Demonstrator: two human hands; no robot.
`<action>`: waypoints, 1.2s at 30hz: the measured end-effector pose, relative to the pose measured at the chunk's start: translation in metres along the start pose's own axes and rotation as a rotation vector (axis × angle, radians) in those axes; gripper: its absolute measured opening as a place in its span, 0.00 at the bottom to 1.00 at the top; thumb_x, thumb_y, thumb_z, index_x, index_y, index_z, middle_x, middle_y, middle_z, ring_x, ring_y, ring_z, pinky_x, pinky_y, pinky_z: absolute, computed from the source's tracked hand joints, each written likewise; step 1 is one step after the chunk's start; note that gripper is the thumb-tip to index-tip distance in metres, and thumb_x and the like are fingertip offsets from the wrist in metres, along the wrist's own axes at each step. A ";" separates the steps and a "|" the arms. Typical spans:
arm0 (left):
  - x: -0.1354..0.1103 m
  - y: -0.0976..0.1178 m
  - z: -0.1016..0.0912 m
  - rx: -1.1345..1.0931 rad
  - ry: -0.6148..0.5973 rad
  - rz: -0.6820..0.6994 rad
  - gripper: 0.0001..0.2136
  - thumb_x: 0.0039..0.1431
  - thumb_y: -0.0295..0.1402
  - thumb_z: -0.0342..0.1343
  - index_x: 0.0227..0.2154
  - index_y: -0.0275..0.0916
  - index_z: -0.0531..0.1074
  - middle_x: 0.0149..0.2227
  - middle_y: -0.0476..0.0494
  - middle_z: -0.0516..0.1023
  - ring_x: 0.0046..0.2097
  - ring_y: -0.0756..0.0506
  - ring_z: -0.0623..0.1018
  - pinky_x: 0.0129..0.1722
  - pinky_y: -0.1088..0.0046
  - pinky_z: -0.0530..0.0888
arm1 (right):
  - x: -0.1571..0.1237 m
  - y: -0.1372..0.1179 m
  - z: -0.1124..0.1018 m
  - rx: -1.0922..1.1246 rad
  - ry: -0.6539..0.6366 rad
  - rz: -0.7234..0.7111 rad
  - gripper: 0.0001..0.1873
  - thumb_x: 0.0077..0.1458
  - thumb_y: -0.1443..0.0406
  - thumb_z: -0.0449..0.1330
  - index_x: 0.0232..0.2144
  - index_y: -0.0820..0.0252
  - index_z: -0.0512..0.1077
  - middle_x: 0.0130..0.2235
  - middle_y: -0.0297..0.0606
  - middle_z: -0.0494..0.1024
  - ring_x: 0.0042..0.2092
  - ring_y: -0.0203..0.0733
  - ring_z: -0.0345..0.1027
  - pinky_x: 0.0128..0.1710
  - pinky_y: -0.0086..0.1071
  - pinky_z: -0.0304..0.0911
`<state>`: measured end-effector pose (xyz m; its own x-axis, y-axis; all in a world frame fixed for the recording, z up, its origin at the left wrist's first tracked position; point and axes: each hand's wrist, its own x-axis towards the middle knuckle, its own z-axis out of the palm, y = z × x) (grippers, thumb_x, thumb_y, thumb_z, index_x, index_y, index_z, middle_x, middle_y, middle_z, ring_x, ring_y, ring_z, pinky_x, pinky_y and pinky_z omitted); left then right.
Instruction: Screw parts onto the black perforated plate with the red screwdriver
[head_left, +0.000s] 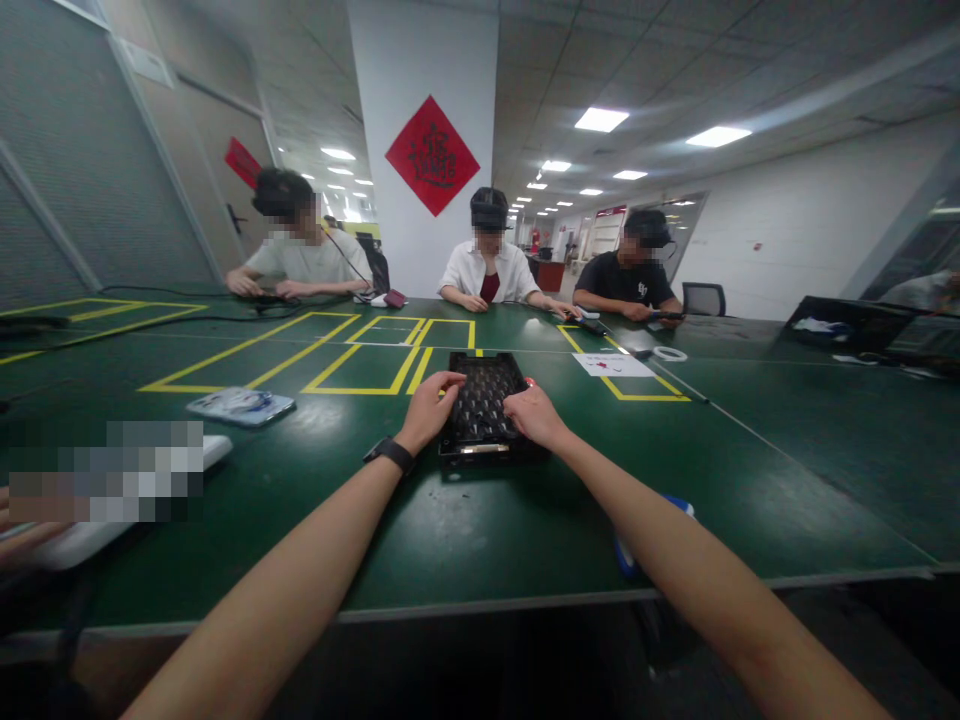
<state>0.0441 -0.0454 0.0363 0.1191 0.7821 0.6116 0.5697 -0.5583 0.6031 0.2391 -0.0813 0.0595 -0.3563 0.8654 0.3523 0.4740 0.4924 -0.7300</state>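
Observation:
A black open case (486,400) lies flat on the green table in front of me, with rows of small shiny shapes inside and a pale strip along its near edge. My left hand (435,405), with a dark band on the wrist, is at the case's left rim, its fingers stretched out over the edge. At the right side, my right hand (534,412) is closed, fingertips bent down over the case's inside. Whatever is in those fingers is too small to make out. A small red thing (531,381) shows just behind that hand.
Yellow tape rectangles mark the green table (360,560). A clear packet (241,404) lies left, a white printed sheet (613,365) right. A blue-and-white object (626,556) is partly under my right forearm. Several people sit across; another person's hand is at the left edge, beside a white device (105,535).

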 end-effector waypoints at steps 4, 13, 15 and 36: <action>-0.005 0.033 0.001 -0.111 -0.231 0.147 0.14 0.54 0.41 0.50 0.32 0.36 0.74 0.30 0.46 0.75 0.32 0.48 0.72 0.36 0.73 0.68 | 0.000 -0.002 0.002 0.072 0.084 -0.047 0.22 0.53 0.64 0.41 0.14 0.62 0.64 0.13 0.30 0.58 0.19 0.31 0.52 0.21 0.26 0.48; -0.006 0.033 0.008 -0.287 -0.191 0.152 0.13 0.55 0.38 0.51 0.39 0.37 0.72 0.38 0.44 0.76 0.40 0.46 0.73 0.43 0.70 0.67 | -0.003 -0.013 0.008 0.100 0.122 -0.072 0.27 0.58 0.54 0.39 0.14 0.61 0.57 0.16 0.30 0.58 0.22 0.31 0.54 0.29 0.28 0.53; -0.005 0.030 0.008 -0.297 -0.208 0.124 0.13 0.53 0.40 0.52 0.35 0.36 0.73 0.34 0.45 0.76 0.36 0.47 0.73 0.39 0.71 0.68 | -0.003 -0.012 0.008 0.094 0.107 -0.069 0.27 0.58 0.53 0.40 0.14 0.61 0.56 0.16 0.30 0.58 0.21 0.31 0.53 0.28 0.28 0.52; -0.003 0.033 -0.001 -0.585 -0.441 -0.019 0.18 0.47 0.43 0.58 0.36 0.35 0.67 0.27 0.49 0.69 0.29 0.52 0.69 0.30 0.77 0.66 | 0.000 -0.004 0.007 0.149 0.074 -0.031 0.16 0.50 0.60 0.50 0.24 0.65 0.73 0.15 0.26 0.56 0.20 0.29 0.47 0.24 0.26 0.46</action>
<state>0.0622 -0.0663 0.0548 0.4997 0.7631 0.4099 0.0624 -0.5037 0.8616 0.2314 -0.0837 0.0584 -0.3060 0.8572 0.4143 0.3372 0.5045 -0.7948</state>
